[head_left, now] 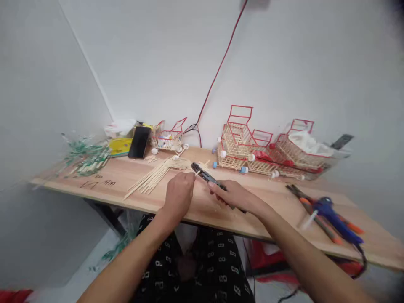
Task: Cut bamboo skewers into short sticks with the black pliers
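My right hand is closed around the handles of black cutting pliers, whose jaws point up and left. My left hand is curled right beside the jaws, fingers pinched; what it holds is too small to make out. Both hands rest over the wooden tabletop. A bundle of thin wooden sticks lies fanned out just left of my left hand.
Small stick-built carts with red frames stand along the wall, another further left. A black phone leans by yellow packets. Green-tipped sticks lie far left. A blue glue gun and orange-handled pliers lie right.
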A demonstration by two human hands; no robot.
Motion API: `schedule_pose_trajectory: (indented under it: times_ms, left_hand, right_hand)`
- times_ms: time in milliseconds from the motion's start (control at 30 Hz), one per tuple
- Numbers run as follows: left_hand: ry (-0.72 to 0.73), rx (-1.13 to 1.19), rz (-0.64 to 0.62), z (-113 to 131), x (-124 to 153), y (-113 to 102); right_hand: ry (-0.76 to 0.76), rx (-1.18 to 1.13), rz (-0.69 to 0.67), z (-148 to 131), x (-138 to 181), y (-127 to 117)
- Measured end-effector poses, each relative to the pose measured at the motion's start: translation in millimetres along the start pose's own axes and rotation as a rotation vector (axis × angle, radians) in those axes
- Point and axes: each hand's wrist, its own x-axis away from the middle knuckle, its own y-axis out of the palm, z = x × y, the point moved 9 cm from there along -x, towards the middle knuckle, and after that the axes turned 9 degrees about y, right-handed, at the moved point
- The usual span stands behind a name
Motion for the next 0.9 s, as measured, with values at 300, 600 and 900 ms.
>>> schedule_pose_trajectory:
  times_ms: [300,600,900]
  left_hand:
    - [0.029,-0.066,0.001,4.6,2.8,2.7]
    - [-0.004,-0.035,-0.165,-0.3,4.2,25.7]
    - [-0.035,-0.002,-0.189,-10.9,10.6,40.8]
  right_hand:
    - [-0.022,0.041,0.098,-1.4,1.0,3.3]
    - [0.022,0.119,0.106,13.5,-17.7,16.7]
    - [0.098,0.271,0.043,14.0,-30.1,24.5]
